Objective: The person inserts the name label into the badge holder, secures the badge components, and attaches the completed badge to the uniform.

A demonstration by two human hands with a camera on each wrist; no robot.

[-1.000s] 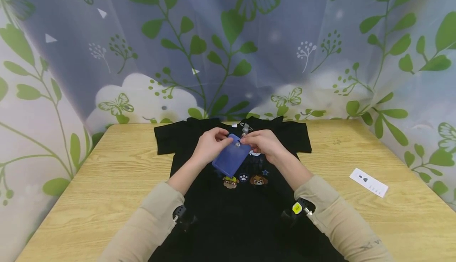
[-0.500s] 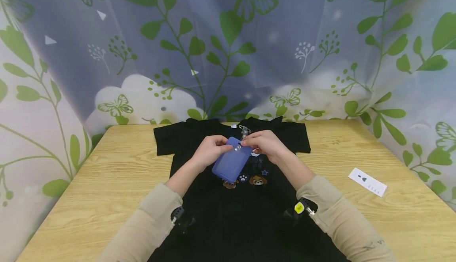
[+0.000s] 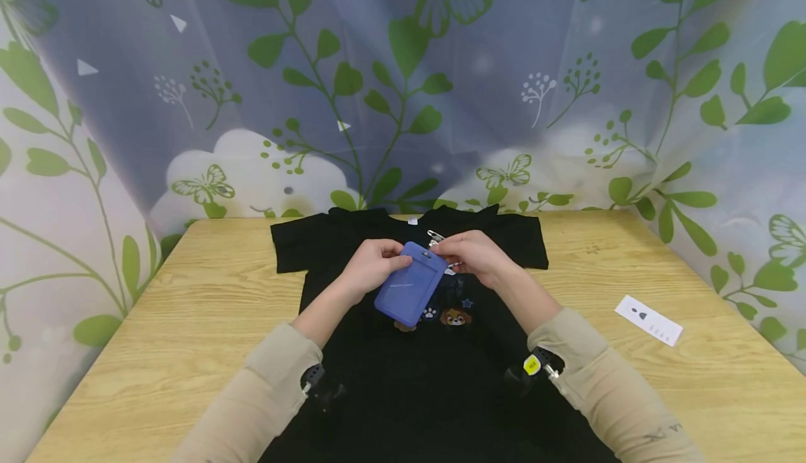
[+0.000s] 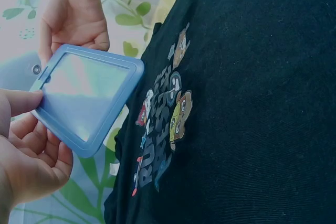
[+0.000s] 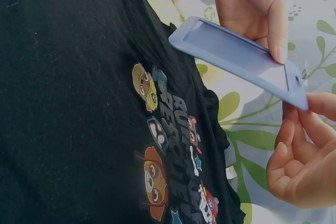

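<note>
A blue badge holder [image 3: 406, 291] with a clear window is held up over a black T-shirt [image 3: 434, 393]. My left hand [image 3: 371, 266] pinches its left edge near the slotted end, thumb on the front. At the other upper corner, my right hand [image 3: 475, 257] grips the holder between thumb and fingers, as the right wrist view also shows. A metal clip [image 3: 434, 236] pokes out beside the right fingertips, partly hidden by them. In the left wrist view a round metal snap [image 4: 36, 69] shows near the slot; what it is fixed to is unclear.
Cartoon dog prints [image 3: 456, 317] mark the shirt's chest. The shirt lies spread on a wooden table [image 3: 208, 309]. A white printed card [image 3: 648, 320] lies to the right. A leaf-patterned curtain [image 3: 478, 99] stands behind the table.
The snap that lay over the holder's slot has come away from its front. The metal clip has shifted close against my right fingers. The holder has dropped slightly.
</note>
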